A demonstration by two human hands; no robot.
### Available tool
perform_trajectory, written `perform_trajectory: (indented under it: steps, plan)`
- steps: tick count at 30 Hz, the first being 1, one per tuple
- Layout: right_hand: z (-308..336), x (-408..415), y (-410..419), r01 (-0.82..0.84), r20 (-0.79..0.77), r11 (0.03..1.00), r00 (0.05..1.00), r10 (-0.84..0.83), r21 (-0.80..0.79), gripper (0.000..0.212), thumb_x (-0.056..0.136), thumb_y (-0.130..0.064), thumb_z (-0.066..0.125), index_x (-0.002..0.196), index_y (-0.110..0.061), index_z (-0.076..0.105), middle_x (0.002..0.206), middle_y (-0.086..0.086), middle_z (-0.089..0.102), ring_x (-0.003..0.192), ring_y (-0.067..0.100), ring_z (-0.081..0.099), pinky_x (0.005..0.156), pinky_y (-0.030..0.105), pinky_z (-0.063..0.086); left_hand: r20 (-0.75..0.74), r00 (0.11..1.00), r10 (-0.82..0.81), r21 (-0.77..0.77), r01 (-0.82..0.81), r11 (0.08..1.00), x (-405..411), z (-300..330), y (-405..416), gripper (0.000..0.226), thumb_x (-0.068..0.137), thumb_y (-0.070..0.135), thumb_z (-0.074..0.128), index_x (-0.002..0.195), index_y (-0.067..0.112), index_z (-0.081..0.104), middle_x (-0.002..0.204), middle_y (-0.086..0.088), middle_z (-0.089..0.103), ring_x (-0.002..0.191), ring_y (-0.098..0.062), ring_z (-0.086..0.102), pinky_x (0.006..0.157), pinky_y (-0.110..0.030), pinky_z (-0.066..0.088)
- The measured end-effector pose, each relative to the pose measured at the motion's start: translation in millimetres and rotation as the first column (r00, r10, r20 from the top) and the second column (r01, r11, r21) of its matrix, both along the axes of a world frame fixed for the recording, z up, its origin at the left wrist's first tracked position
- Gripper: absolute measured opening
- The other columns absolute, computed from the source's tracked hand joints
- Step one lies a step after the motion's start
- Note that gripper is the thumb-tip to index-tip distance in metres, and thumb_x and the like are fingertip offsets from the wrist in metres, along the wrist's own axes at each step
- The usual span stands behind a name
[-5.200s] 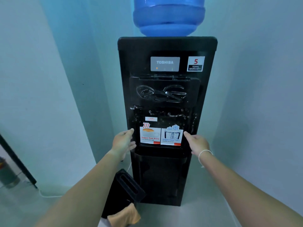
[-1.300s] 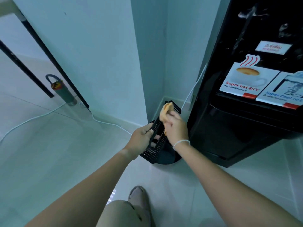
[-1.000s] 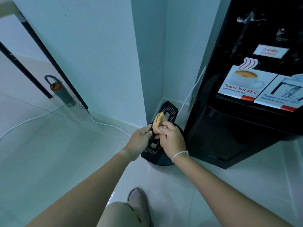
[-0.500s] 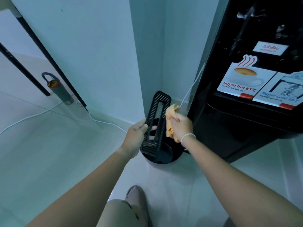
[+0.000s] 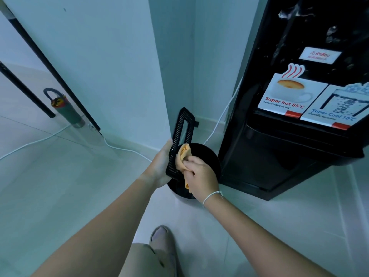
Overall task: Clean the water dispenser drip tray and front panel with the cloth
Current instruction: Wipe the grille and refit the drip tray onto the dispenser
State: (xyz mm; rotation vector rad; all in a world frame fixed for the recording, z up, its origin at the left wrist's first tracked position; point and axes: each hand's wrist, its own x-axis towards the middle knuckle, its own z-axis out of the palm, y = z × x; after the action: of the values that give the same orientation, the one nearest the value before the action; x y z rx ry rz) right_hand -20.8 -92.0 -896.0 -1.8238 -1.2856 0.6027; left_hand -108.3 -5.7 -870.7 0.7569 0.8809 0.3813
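Note:
My left hand [image 5: 162, 164] grips the lower end of the black slotted drip tray grille [image 5: 182, 136], which stands nearly upright against the wall corner. A bunched orange cloth [image 5: 183, 156] is held in my right hand [image 5: 200, 176] and pressed against the grille's lower right face. Below both hands a round black drip tray basin [image 5: 209, 158] sits on the floor. The black water dispenser [image 5: 279, 156] fills the right side, its glossy front panel [image 5: 319, 27] streaked with wet marks above the hot and cool stickers.
A white power cord [image 5: 221, 120] runs down beside the dispenser and another along the skirting at left. A dark green bottle [image 5: 65, 108] stands by a black door frame. My knee and foot [image 5: 159, 236] are on the pale tiled floor below.
The cloth has slid down from the grille's upper right edge to its lower part. The grille is tilted a little further back toward the wall, still gripped at its lower end.

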Motion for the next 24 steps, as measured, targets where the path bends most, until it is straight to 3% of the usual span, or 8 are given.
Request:
perform_trajectory:
  steps: [4, 7, 11, 16, 18, 21, 24]
  plan:
    - [4.8, -2.9, -6.1, -0.048, 0.069, 0.997, 0.997, 0.043, 0.068, 0.027, 0.08, 0.001, 0.045, 0.095, -0.002, 0.068, 0.102, 0.006, 0.066, 0.088, 0.028, 0.058, 0.074, 0.031, 0.047, -0.017, 0.999, 0.041, -0.087, -0.042, 0.995, 5.7, -7.9, -4.6, 0.069, 0.093, 0.063, 0.023, 0.072, 0.012, 0.065, 0.07, -0.008, 0.065, 0.068, -0.018, 0.065, 0.069, -0.032, 0.047]
    - [10.7, -1.1, -7.0, -0.028, 0.04, 0.997, 0.999, 0.025, 0.076, 0.028, 0.082, -0.002, 0.045, 0.098, -0.004, 0.067, 0.105, 0.005, 0.065, 0.091, 0.026, 0.058, 0.076, 0.034, 0.05, -0.063, 0.997, 0.048, -0.099, -0.054, 0.994, 9.2, -13.5, -8.0, 0.059, 0.094, 0.059, 0.028, 0.076, 0.014, 0.061, 0.075, -0.008, 0.06, 0.077, -0.02, 0.06, 0.075, -0.032, 0.045]
    - [22.7, 15.4, 14.5, 0.069, 0.0, 0.997, 0.998, -0.069, -0.027, 0.024, 0.086, -0.003, 0.046, 0.099, -0.008, 0.066, 0.105, 0.004, 0.063, 0.087, 0.025, 0.06, 0.074, 0.033, 0.05, 0.001, 0.998, 0.058, -0.108, -0.058, 0.993, 13.4, -15.1, -17.9, 0.053, 0.099, 0.049, 0.025, 0.089, 0.014, 0.064, 0.071, -0.007, 0.063, 0.071, -0.021, 0.057, 0.066, -0.032, 0.045]
    - [38.8, 39.6, 44.7, 0.183, -0.051, 0.968, 0.98, -0.194, -0.171, 0.018, 0.086, -0.006, 0.042, 0.082, -0.008, 0.059, 0.078, 0.005, 0.055, 0.062, 0.025, 0.055, 0.058, 0.029, 0.044, 0.057, 0.993, 0.105, -0.105, -0.098, 0.99, 20.7, -15.2, -24.5, 0.045, 0.097, 0.048, 0.03, 0.093, 0.016, 0.062, 0.071, -0.005, 0.06, 0.067, -0.021, 0.054, 0.066, -0.034, 0.041]
    - [36.3, 27.7, 38.6, 0.13, -0.027, 0.978, 0.99, -0.136, -0.163, 0.015, 0.085, -0.006, 0.045, 0.08, -0.008, 0.059, 0.08, 0.005, 0.056, 0.072, 0.028, 0.059, 0.065, 0.032, 0.048, 0.067, 0.986, 0.153, -0.111, -0.145, 0.983, 23.1, -9.9, -17.4, 0.048, 0.098, 0.049, 0.029, 0.091, 0.015, 0.063, 0.072, -0.007, 0.062, 0.065, -0.02, 0.059, 0.064, -0.031, 0.044]
    - [23.8, 0.9, 13.0, 0.034, -0.034, 0.996, 0.999, -0.037, -0.085, 0.019, 0.084, -0.002, 0.045, 0.089, -0.003, 0.063, 0.101, 0.008, 0.062, 0.092, 0.027, 0.059, 0.077, 0.031, 0.046, 0.028, 0.974, 0.225, -0.153, -0.218, 0.964, 22.0, -6.0, -2.2, 0.055, 0.096, 0.053, 0.031, 0.086, 0.01, 0.064, 0.073, -0.011, 0.067, 0.067, -0.021, 0.066, 0.063, -0.029, 0.05]
    - [15.5, -12.2, -8.7, -0.009, -0.056, 1.0, 0.998, 0.009, -0.006, 0.024, 0.08, -0.001, 0.044, 0.09, 0.002, 0.065, 0.103, 0.01, 0.064, 0.093, 0.026, 0.059, 0.079, 0.032, 0.047, 0.065, 0.966, 0.25, -0.181, -0.235, 0.955, 19.4, -7.9, 2.4, 0.057, 0.095, 0.053, 0.031, 0.081, 0.005, 0.059, 0.059, -0.01, 0.064, 0.052, -0.02, 0.064, 0.05, -0.022, 0.051]
